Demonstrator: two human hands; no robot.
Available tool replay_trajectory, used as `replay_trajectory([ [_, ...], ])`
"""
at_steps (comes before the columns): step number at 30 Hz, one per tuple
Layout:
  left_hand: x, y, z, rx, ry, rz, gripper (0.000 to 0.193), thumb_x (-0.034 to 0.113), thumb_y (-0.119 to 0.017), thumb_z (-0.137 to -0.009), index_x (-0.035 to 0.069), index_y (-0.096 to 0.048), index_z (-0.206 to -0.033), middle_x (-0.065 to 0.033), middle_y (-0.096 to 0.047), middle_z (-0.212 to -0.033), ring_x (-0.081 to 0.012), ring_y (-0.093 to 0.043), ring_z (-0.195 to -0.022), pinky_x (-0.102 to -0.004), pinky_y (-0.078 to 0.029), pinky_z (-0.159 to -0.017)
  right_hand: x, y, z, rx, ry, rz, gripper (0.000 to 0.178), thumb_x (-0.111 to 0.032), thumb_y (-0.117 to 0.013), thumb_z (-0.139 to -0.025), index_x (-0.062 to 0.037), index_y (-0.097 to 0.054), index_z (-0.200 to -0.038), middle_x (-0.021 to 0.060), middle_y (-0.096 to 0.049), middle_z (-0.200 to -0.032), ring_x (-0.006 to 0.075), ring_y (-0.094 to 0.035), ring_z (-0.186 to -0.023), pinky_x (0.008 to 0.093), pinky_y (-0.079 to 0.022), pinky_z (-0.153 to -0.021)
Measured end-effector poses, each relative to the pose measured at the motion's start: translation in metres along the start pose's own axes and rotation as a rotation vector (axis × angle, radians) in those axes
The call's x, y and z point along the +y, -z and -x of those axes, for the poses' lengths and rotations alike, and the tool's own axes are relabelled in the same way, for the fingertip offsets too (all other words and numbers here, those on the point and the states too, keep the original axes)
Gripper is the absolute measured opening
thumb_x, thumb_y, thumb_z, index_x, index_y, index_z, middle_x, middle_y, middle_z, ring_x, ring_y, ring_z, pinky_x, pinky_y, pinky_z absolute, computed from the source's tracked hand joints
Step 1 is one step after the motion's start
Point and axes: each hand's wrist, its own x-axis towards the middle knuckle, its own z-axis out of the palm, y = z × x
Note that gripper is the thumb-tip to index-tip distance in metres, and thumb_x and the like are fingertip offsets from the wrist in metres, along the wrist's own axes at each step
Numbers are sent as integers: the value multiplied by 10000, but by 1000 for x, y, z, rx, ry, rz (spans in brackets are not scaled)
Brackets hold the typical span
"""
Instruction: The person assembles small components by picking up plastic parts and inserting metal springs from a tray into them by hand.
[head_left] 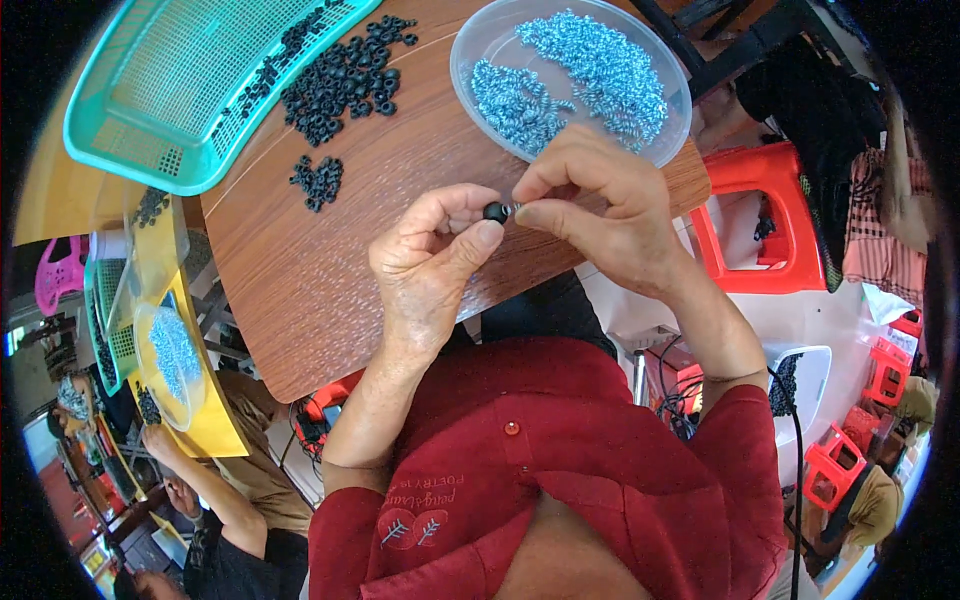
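My left hand [430, 250] pinches a round black plastic part [495, 212] between thumb and fingers, above the brown wooden table [330, 290]. Right beside it, the thumb and forefinger of my right hand [600, 205] are closed on a small shiny metal spring [516, 208] at the black part's side. The fingers cover most of the spring. Beyond my right hand stands a clear round tub [462, 75] with many small bluish, silvery springs [600, 70]. Loose black parts [345, 85] lie heaped at the far left, with a smaller cluster [318, 182] nearer me.
A turquoise mesh basket [170, 90] with black parts sits at the far left. Red plastic stools [770, 220] stand to the right, near a white bin [810, 385] of black pieces. At left, another person's arm [215, 490] reaches to a yellow table [215, 420] with similar containers.
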Motion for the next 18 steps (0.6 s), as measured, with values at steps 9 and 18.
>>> replay_trajectory([
  [9,-1,11,9,-6,-104,-219,208,5,-677,-806,-8,-629,-1007,-9,-622,-895,-47,-542,-760,-189,-455,-682,-4,-11,0,-12,46,10,147,-20,-713,-666,-37,-592,-747,74,-570,-702,240,-554,-698,334,-429,-609],
  [18,1,14,12,3,-50,-100,215,-1,-675,-805,-12,-629,-1014,-6,-632,-896,-55,-554,-780,-195,-463,-698,-6,-19,-2,-43,26,-3,146,-15,-707,-660,-36,-595,-752,77,-568,-696,248,-556,-695,338,-433,-599],
])
